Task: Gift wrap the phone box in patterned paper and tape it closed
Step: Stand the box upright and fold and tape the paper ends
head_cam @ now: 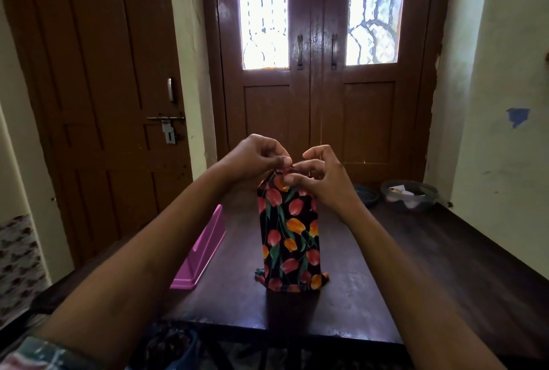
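Phone box point(289, 233) wrapped upright; left hand point(255, 159), right hand point(322, 181) hide its top.

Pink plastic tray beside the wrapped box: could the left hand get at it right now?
Probably yes. The pink plastic tray lies close beside the tulip-patterned wrapped box, with nothing between it and the left hand. But that hand is pinching the box's top fold, so it must let go first.

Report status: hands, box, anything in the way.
Left hand and right hand both pinching paper at top end. Wrapped box upright on table, bottom paper flared. Pink tray left of it, apart; nothing blocking.
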